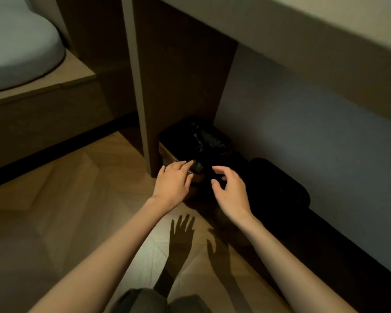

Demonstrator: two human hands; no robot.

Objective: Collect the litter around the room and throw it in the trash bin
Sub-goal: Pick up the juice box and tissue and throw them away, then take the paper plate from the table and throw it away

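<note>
A small brown trash bin [167, 155] lined with a crumpled black plastic bag [208, 141] stands on the floor under a desk, beside a wooden panel. My left hand [174, 181] reaches over the bin's near rim, fingers spread, fingertips at the bag's edge. My right hand [229, 190] hovers just right of it, fingers curled apart, holding nothing. No litter shows in either hand; the bin's inside is too dark to read.
A dark brown desk side panel [185, 75] stands behind the bin. A black bag-like object [278, 188] lies right of the bin against the grey wall [303, 123]. A low wooden platform [43, 105] with a white rounded thing [18, 41] is at left. Herringbone wood floor [81, 188] lies below.
</note>
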